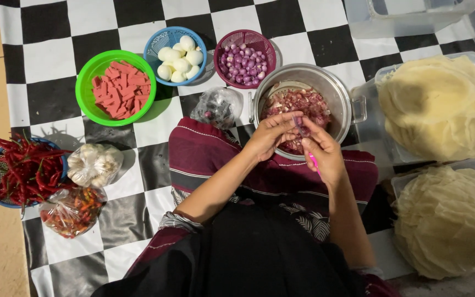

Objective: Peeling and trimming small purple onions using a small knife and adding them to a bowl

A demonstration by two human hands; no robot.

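Peeling goes best held low over the steel pot (341, 96), so skins drop onto the pile of peeled shallots (298, 103) inside. Left hand (270, 135) pinches a small shallot (301, 124) with fingers curled shut; right hand (325, 157) is closed around a pink-handled knife (314, 161). Its long axis seems to run roughly away from the person, though it is too small to be sure.

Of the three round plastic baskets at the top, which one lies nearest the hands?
The purple basket of small shallots, beside the metal pot; the blue basket of eggs and green basket lie farther left.
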